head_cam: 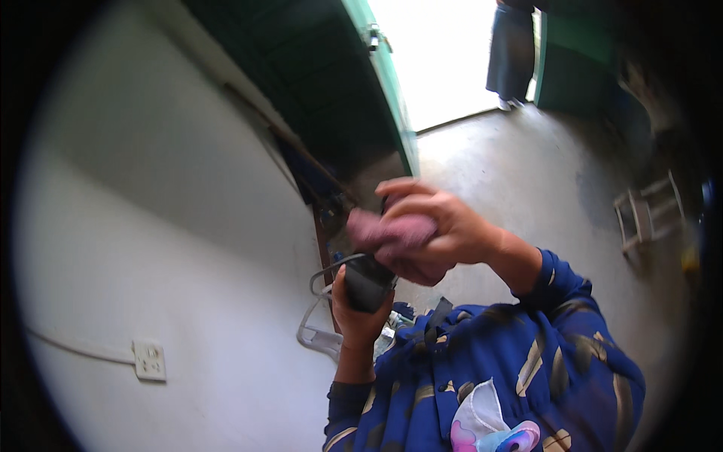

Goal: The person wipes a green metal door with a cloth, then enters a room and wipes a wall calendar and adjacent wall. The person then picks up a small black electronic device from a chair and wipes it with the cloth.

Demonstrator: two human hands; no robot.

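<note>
My left hand (358,327) grips a smooth black object (368,285), whose kind I cannot tell because its far end is covered. A bunched dusty-pink cloth (415,229) is held in my right hand (460,226), with the fingers curled over it. The cloth lies over or against the upper end of the black object; whether they touch is blurred. Both hands are raised in front of my blue patterned garment (497,350). Behind my left hand a metal-framed chair (319,339) stands near the wall.
A white wall (197,254) with a socket plate (149,360) runs along the left. Ahead, a green door (390,85) stands beside a bright doorway, where a person in a dark skirt (511,51) stands. A small stool or frame (644,214) is on the concrete floor (525,169) to the right.
</note>
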